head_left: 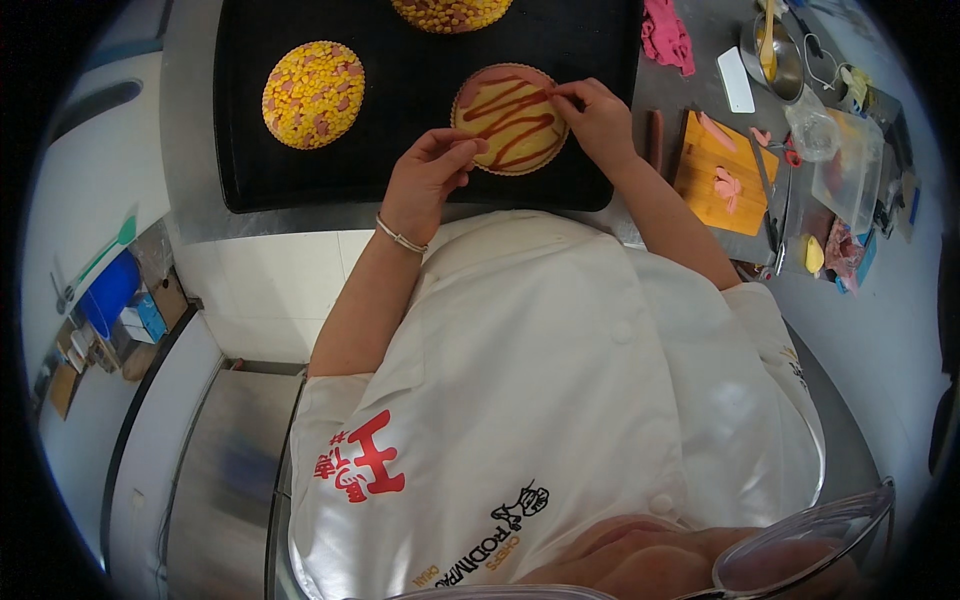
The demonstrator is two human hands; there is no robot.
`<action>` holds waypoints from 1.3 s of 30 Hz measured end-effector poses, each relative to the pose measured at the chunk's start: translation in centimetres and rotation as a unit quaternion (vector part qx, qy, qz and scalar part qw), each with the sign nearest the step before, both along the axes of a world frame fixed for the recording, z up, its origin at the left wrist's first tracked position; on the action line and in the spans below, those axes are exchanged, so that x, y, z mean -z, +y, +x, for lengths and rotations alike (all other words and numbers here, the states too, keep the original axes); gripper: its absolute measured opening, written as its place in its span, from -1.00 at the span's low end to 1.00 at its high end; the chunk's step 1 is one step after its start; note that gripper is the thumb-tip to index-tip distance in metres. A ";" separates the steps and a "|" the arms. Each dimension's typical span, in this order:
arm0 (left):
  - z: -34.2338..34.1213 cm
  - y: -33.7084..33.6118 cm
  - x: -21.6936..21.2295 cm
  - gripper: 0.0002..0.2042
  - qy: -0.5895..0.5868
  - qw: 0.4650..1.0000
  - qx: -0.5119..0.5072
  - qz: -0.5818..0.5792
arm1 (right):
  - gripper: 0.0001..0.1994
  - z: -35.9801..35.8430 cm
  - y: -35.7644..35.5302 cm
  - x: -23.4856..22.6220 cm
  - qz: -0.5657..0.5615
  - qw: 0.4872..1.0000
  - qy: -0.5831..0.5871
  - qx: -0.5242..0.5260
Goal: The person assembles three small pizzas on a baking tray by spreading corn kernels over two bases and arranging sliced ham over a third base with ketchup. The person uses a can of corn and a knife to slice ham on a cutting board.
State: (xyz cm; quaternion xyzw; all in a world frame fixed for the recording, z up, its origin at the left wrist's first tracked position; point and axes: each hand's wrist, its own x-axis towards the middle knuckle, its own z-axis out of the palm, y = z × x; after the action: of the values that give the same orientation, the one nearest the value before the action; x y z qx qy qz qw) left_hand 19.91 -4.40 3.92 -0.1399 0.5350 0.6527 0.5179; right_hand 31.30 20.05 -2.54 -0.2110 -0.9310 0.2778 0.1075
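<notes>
A small round pizza base (520, 128) with a fluted rim lies on the black baking tray (420, 95), striped with brown-red sauce. Thin pink ham slices (480, 88) lie along its upper left edge. My left hand (432, 172) hovers over the base's lower left rim, thumb and fingers pinched together. At the upper right rim my right hand (597, 118) is closed in a pinch, its fingertips over the sauce. What either hand holds is too small to make out. Left of them sits a pizza (314, 95) covered in corn and pink pieces; another corn-topped pizza (452, 12) is cut off at the top.
Right of the tray, a wooden cutting board (715, 185) carries pink ham slices and a knife (765, 185). Behind it are a white phone-like slab (735, 80), a pink cloth (667, 38) and a metal bowl (785, 72) with a wooden-handled utensil. A clear plastic container (848, 165) stands farther right.
</notes>
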 end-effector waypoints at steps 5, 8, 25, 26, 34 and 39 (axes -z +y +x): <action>-0.1 0.3 -0.7 -0.81 -0.017 1.000 0.002 0.013 | -0.85 0.2 -1.3 -2.9 -0.068 0.995 0.075 -0.016; 0.6 0.7 -0.2 -0.84 0.006 1.000 0.024 -0.010 | -0.83 0.3 -4.5 -5.7 -0.292 0.955 0.044 -0.036; 0.7 1.1 -1.2 -0.82 0.089 0.985 0.139 -0.054 | -0.86 4.2 -1.5 -3.8 -0.459 0.860 -0.011 0.222; 0.7 1.1 -1.1 -0.82 0.084 0.985 0.139 -0.052 | -0.86 4.2 -1.4 -3.5 -0.469 0.856 0.018 0.217; 0.6 0.5 -0.6 -0.81 0.064 0.990 0.117 -0.039 | -0.78 4.3 -3.1 -2.4 -0.402 0.890 -0.047 0.210; 0.7 0.4 -0.8 -0.81 0.067 0.992 0.098 -0.036 | -0.76 4.3 -3.3 -2.0 -0.391 0.900 -0.033 0.191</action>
State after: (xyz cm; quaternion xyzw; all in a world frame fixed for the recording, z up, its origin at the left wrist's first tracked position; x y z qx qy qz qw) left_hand 20.65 -3.96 4.68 -0.0618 0.6026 0.5872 0.5369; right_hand 35.64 16.75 -0.53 -0.4190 -0.6925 0.5862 0.0362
